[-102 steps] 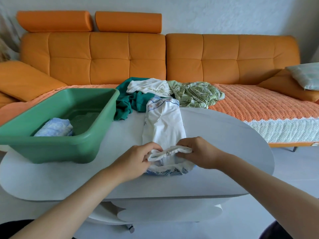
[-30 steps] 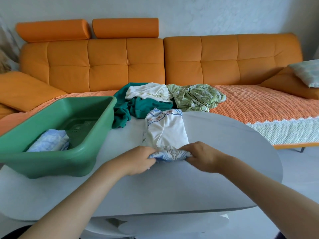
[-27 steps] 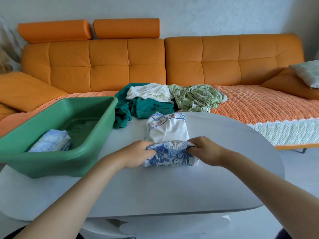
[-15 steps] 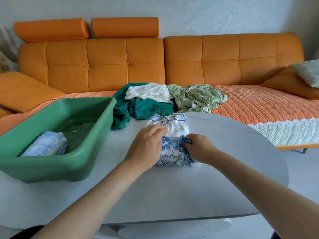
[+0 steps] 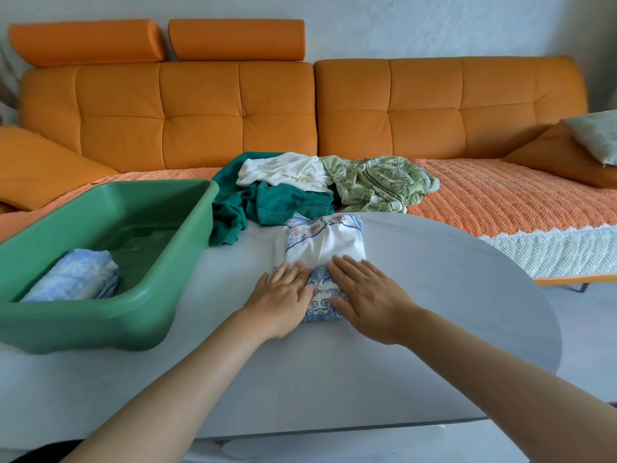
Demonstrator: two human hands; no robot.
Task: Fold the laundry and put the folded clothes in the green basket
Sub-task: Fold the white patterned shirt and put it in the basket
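Note:
A white garment with blue and orange print lies folded into a small packet on the grey table. My left hand and my right hand lie flat side by side on its near, blue-patterned fold, fingers straight, pressing it down. The green basket stands at the table's left and holds one folded light-blue piece. Behind the packet sits a heap of unfolded laundry: a dark green garment, a white one and a pale green leaf-print one.
An orange sofa with a woven orange cover runs behind the table. A pale cushion lies at its right end. The table's curved edge falls away to the floor at right.
Both hands rolled the garment's near end up and over onto itself, then let go of the cloth and flattened onto the fold. The packet is now shorter.

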